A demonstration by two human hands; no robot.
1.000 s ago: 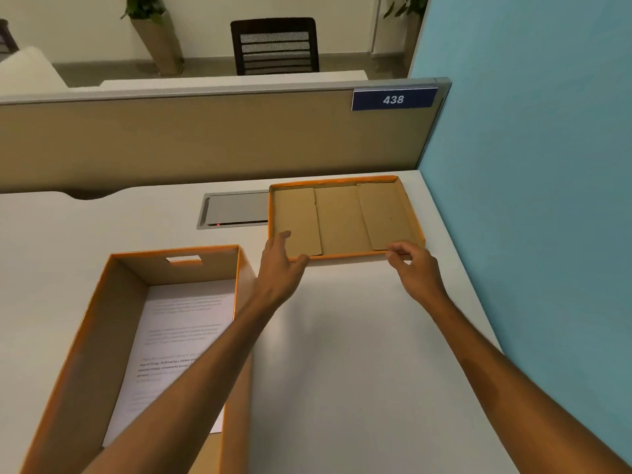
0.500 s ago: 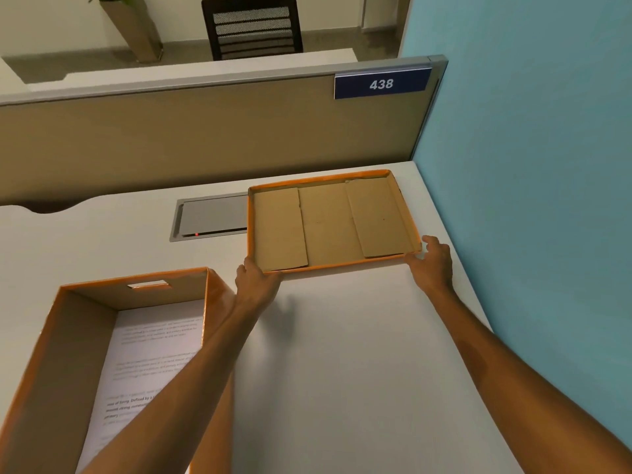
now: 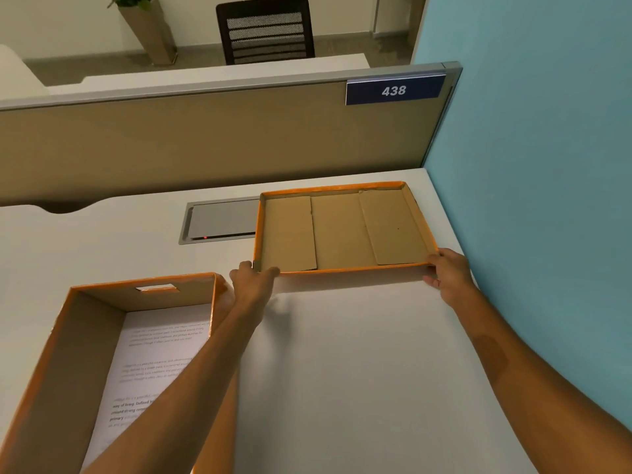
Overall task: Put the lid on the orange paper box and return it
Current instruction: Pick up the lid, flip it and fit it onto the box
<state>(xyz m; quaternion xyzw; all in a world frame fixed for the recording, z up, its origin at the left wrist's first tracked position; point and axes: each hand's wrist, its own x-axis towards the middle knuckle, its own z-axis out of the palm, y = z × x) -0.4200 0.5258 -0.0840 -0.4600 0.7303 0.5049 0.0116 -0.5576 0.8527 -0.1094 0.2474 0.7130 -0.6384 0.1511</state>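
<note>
The orange lid (image 3: 342, 230) is upside down at the back right of the white desk, its brown cardboard inside facing up. Its near edge is raised a little and throws a shadow on the desk. My left hand (image 3: 254, 285) grips the lid's near left corner. My right hand (image 3: 448, 273) grips its near right corner. The open orange paper box (image 3: 85, 316) stands at the front left, with a printed white sheet (image 3: 150, 364) lying on its floor. My left forearm crosses over the box's right wall.
A grey cable hatch (image 3: 219, 222) is set in the white desk (image 3: 359, 371) just left of the lid. A tan partition with a "438" sign (image 3: 394, 91) runs along the back. A blue wall (image 3: 547, 200) closes the right side.
Both hands went from resting at the lid's near edge to gripping its two near corners, and the near edge has come up off the desk.
</note>
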